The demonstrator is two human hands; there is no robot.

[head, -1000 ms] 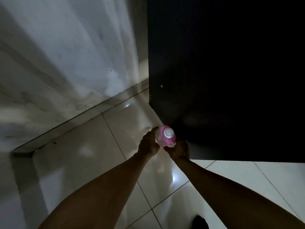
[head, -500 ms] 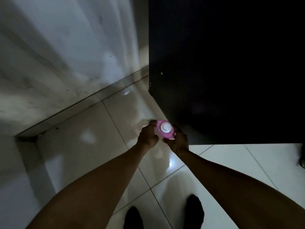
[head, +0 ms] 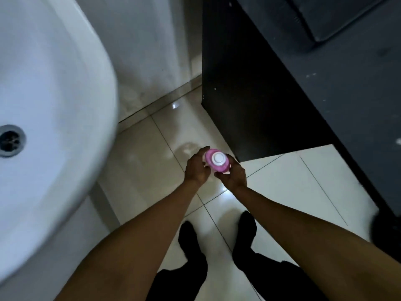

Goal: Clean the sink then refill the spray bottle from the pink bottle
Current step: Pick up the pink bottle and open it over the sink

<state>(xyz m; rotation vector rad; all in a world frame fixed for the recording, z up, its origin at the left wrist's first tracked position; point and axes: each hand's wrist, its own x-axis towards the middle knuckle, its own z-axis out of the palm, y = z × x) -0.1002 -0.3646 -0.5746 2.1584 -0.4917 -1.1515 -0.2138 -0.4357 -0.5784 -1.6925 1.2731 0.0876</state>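
Pink bottle [head: 217, 162]: held upright between both hands above the floor [head: 282, 181], in front of the person's feet; white cap on top, closed. Contents not visible from above.

Left hand [head: 196, 168]: fingers curled round the bottle's left side.

Right hand [head: 233, 175]: fingers curled round the bottle's right side and lower body.

Sink [head: 54, 105]: white basin at left, well apart from the bottle; drain [head: 9, 141] open, bowl appears to hold no water. Blurred, so whether it is clean cannot be told.

Spray bottle: not in view.

Cabinet [head: 249, 94]: dark, standing just behind the hands.

Progress, as judged: the sink stage is probably finished, since the pink bottle is in hand. Refill not yet begun: cap on, nothing poured, spray bottle yet to be brought.
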